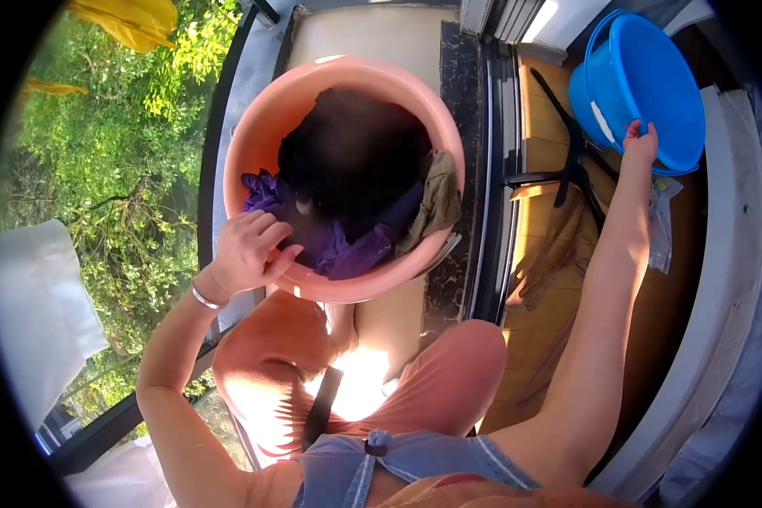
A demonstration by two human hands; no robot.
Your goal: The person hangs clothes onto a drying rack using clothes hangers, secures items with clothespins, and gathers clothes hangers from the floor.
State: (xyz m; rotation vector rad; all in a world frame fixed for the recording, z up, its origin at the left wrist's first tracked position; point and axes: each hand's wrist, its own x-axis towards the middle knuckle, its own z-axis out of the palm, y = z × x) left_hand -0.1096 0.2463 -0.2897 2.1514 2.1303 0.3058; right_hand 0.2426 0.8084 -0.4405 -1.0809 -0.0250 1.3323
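A large pink basin (347,76) stands in front of me, holding wet black cloth (356,152), purple cloth (356,250) and an olive-brown cloth (438,199) draped at its right side. My left hand (252,250), with a silver bracelet at the wrist, is at the basin's lower left rim beside the purple cloth. Its fingers are bent, with the thumb apart, and nothing shows in them. On the far right, my right hand (640,140) pinches the rim of a tilted blue bucket (665,85). The bucket's inside faces right, and no contents show in it.
Dark folding legs (576,157) stand on the wooden floor (542,313) below the bucket. A clear plastic bag (662,224) lies beside them. A door track (499,144) runs between basin and wooden floor. Window glass with trees outside (127,203) is at left; yellow cloth (135,21) hangs above.
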